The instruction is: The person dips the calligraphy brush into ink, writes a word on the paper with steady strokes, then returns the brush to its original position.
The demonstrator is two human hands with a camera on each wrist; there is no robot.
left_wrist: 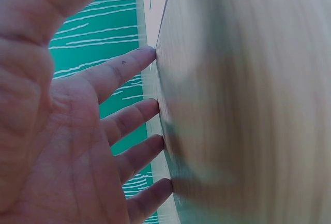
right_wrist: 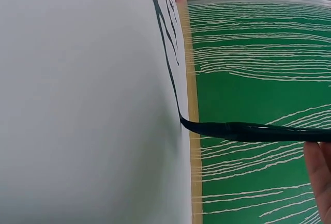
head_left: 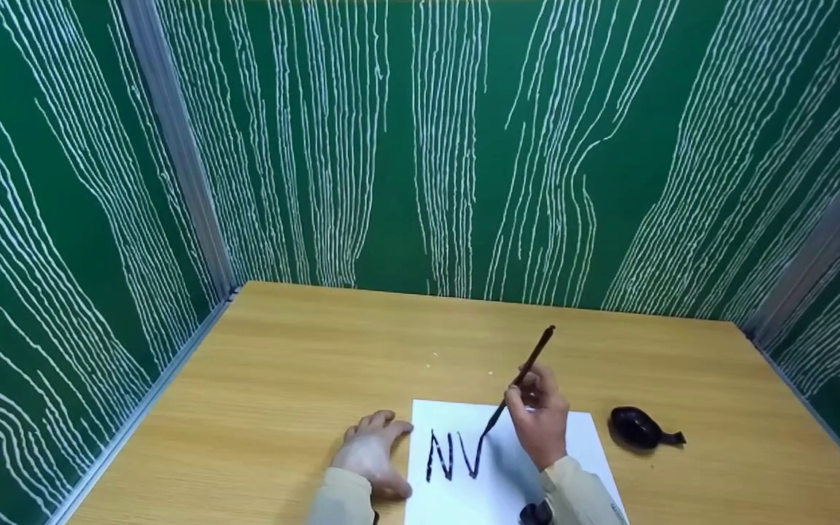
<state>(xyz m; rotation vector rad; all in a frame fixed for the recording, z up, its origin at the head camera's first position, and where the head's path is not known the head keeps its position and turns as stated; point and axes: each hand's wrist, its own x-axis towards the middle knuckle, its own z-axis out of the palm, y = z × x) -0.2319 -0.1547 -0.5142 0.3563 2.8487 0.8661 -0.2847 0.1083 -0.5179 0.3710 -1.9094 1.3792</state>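
My right hand [head_left: 542,419] grips a dark, slender brush [head_left: 534,355] with its handle leaning up and to the right. In the right wrist view the bent tip of the brush [right_wrist: 207,129] meets the paper at the upper end of a black stroke. The white sheet of paper [head_left: 442,507] bears the black letters N [head_left: 440,456] and V [head_left: 472,459]. At the sheet's left edge rests my left hand [head_left: 372,452], fingers spread and fingertips touching the table, as the left wrist view shows; its thumb and index fingertip lie right at the paper's edge.
To the right of the paper, a glossy black ink dish [head_left: 635,428] with a short spout stands on the wooden table [head_left: 281,364]. Green walls [head_left: 391,146] with wavy white lines enclose the table at the back and sides. Several tiny white specks lie behind the paper.
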